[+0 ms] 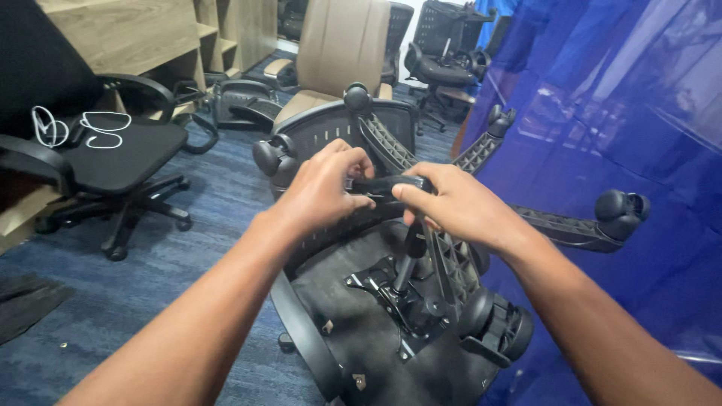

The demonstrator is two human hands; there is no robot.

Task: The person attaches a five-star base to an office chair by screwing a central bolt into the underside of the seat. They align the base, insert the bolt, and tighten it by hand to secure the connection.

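Gripping upturned chair base [451, 263] at hub: left hand [323, 188], right hand [459, 207] fingers wrapped tight. Looks heavy, stiff plastic; hub's best hold.

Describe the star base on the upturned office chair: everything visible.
The star base is black ribbed plastic, with spokes radiating from a central hub, each visible tip carrying a black twin-wheel caster. It sits atop a dark gas column rising from the metal seat mechanism of the overturned chair, so its ribbed underside faces the camera. It stands beside a blue partition. The left hand and right hand both close on the hub area; the exact grip is hidden.
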